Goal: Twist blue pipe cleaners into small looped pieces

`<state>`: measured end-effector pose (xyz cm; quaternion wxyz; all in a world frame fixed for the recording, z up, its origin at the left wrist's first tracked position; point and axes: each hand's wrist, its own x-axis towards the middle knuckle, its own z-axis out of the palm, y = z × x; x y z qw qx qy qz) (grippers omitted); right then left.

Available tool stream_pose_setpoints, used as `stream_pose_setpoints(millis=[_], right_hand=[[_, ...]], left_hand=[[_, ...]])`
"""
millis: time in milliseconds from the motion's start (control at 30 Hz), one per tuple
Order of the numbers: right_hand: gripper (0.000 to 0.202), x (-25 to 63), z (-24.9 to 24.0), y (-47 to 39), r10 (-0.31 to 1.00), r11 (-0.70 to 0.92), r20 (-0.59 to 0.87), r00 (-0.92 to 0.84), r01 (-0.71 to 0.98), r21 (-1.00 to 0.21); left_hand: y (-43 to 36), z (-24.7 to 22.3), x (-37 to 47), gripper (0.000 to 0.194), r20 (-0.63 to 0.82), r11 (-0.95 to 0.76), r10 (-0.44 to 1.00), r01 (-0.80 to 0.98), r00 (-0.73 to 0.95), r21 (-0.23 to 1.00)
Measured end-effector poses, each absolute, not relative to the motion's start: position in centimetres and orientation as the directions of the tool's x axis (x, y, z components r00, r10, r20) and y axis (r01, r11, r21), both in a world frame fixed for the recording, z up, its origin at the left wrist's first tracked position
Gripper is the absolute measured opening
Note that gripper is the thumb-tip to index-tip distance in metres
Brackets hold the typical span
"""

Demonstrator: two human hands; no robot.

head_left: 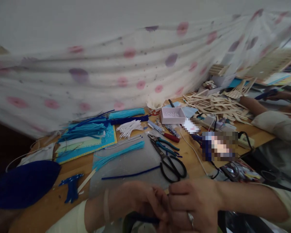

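Note:
My left hand (144, 199) and my right hand (194, 205) meet at the bottom middle, fingers closed and touching. Whatever they pinch is hidden behind the fingers; something dark blue (145, 217) shows just under my left hand. A ring sits on a finger of my right hand. Beyond the hands, black-handled scissors (173, 168) lie on a grey mat (133, 165). Teal-handled pliers (163, 144) rest against them. One dark blue pipe cleaner (131, 173) lies across the mat, with a bundle of light blue pipe cleaners (121, 154) behind it.
At the left are a dark blue rounded object (26, 183) and blue bundled pieces (72, 187). Piled pipe cleaners (87, 127), a bead box (173, 117), a paper cup (154, 108) and wooden sticks (215, 105) line the back. A co-worker's arm (253, 106) reaches in at right.

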<state>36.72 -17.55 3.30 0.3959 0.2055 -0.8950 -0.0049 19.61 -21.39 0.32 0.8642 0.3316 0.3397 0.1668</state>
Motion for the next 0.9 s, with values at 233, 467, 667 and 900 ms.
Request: stream_pose_setpoints(millis=[233,467,667,900], right_hand=[[0.028,36.1,2.9,-14.2,0.496,0.837,0.55,-0.672,0.203,-0.508],[0.037,32.5,-1.9,-13.3,0.859,0.238,0.13,-0.496,0.161,-0.958],[0.034,32.9,-2.8,-13.7,0.829,0.336,0.201,-0.522,0.178,-0.925],[0.028,35.9,-0.2,-15.1,0.048,0.964,0.582,-0.812,-0.115,-0.239]], left_hand=[[-19.2,4.4,17.8,0.015,-0.048,-0.016,0.949,0.202,0.311,0.979],[-19.4,0.0,18.6,0.024,0.509,-0.44,0.777,0.898,0.371,0.017],[-19.5,0.2,17.9,0.024,0.404,-0.39,0.88,0.863,0.248,0.32],[-20.6,1.4,17.2,0.019,-0.459,0.552,0.672,0.02,0.581,0.833]])
